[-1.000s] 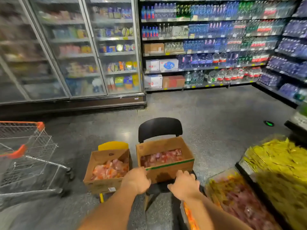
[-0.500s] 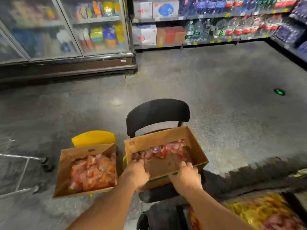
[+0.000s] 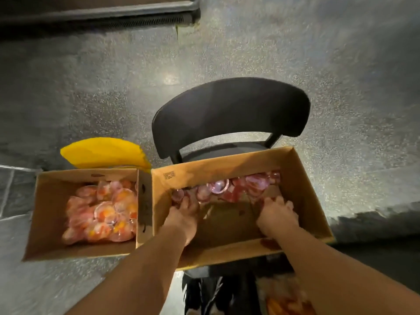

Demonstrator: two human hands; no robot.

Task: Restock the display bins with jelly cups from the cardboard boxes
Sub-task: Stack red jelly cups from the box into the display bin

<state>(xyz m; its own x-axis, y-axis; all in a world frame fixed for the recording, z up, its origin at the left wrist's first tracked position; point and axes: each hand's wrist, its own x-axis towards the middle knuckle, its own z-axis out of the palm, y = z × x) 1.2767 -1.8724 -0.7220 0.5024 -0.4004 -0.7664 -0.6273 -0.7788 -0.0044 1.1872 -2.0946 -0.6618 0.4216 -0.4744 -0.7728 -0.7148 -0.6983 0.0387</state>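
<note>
A speckled grey floor (image 3: pixel 295 53) carries a black chair (image 3: pixel 229 110), whose seat bears an open cardboard box (image 3: pixel 302 189) with red jelly cups (image 3: pixel 236 189) along its far wall. Just left of the black chair, a yellow chair (image 3: pixel 102 152) bears a second box (image 3: pixel 45 212) filled with orange-pink jelly cups (image 3: pixel 102 212); the two boxes touch side by side.

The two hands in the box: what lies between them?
In the head view, bare cardboard floor of the right box lies between the left hand and right hand; red jelly cups sit just beyond.
</note>
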